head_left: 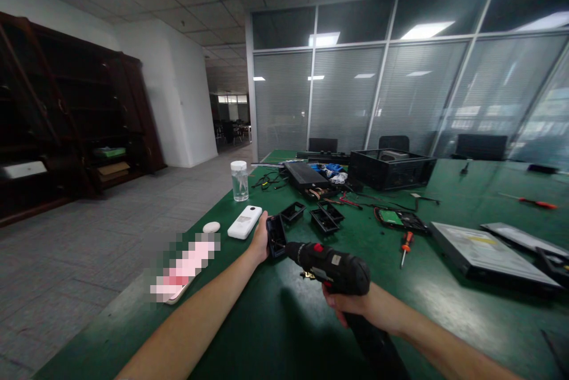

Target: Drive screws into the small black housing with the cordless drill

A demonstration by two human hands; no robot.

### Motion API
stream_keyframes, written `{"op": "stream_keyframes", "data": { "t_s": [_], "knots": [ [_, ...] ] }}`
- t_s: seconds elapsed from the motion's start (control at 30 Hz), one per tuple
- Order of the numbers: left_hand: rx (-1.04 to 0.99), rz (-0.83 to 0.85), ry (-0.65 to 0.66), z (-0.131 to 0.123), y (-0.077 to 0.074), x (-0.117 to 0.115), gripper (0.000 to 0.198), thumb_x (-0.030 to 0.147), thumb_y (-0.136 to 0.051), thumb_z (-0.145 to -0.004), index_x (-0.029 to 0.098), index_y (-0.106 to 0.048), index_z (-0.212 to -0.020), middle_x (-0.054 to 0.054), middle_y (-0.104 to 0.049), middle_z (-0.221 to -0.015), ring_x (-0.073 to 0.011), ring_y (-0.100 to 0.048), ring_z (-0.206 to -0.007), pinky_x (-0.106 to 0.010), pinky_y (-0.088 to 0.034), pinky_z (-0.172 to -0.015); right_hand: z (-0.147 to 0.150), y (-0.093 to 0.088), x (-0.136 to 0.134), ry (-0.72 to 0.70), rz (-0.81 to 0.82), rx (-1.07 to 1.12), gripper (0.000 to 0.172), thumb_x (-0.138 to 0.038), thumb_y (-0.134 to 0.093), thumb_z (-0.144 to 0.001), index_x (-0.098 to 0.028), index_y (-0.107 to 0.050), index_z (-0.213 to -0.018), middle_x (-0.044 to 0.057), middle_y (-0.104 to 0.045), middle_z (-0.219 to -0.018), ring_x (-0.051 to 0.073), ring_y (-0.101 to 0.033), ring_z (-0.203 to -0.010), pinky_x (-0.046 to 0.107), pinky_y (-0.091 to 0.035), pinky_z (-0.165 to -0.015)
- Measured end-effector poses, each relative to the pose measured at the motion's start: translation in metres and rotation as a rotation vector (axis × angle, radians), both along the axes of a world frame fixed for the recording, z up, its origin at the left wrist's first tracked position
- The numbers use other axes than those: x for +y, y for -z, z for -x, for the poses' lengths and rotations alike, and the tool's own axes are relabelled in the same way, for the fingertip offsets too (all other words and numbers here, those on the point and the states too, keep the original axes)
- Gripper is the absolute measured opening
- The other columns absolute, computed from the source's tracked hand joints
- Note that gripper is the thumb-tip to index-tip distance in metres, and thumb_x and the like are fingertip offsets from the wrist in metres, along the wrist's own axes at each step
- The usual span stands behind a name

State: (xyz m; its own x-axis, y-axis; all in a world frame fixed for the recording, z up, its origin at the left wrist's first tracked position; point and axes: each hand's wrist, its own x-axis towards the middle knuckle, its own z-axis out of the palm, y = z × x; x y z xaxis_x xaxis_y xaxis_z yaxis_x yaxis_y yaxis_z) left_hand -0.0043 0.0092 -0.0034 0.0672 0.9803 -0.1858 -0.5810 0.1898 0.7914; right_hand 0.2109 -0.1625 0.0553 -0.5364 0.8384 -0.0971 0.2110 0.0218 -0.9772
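Observation:
My right hand (351, 303) grips a black cordless drill (333, 266) by its handle, the nose pointing left. The drill's tip meets or nearly meets a small black plastic frame (276, 235); exact contact is hard to make out. That frame is held tilted up on the table by my left hand (259, 242), whose fingers are partly hidden behind it. Just beyond lie similar black frames, one (293, 211) near the held piece and others (325, 219) to its right. Small brass-coloured bits (307, 275) show below the drill.
On the green table (213, 332), a white power bank (245, 222), a lidded clear jar (239, 181) and a blurred-out pink item (191, 267) stand left. An orange screwdriver (406, 246), a hard drive (400, 218) and a silver optical drive (486, 252) lie right. A black computer case (386, 171) is behind.

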Motion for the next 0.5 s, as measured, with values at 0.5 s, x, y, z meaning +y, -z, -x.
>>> {"op": "stream_keyframes", "data": {
  "t_s": [0.5],
  "knots": [
    [-0.003,-0.006,-0.005,-0.0004,-0.004,-0.0041,0.042,0.06,-0.054,-0.074,0.019,-0.057,-0.082,-0.002,-0.063,-0.062,-0.0185,-0.06,-0.051,-0.032,-0.05,-0.054,-0.0005,-0.0026,-0.0004,0.011,0.007,-0.043,0.022,-0.036,-0.063,-0.076,-0.017,-0.052,-0.081,-0.004,-0.054,-0.057,0.011,-0.049,-0.052,0.024,-0.038,-0.053]
  ]
}}
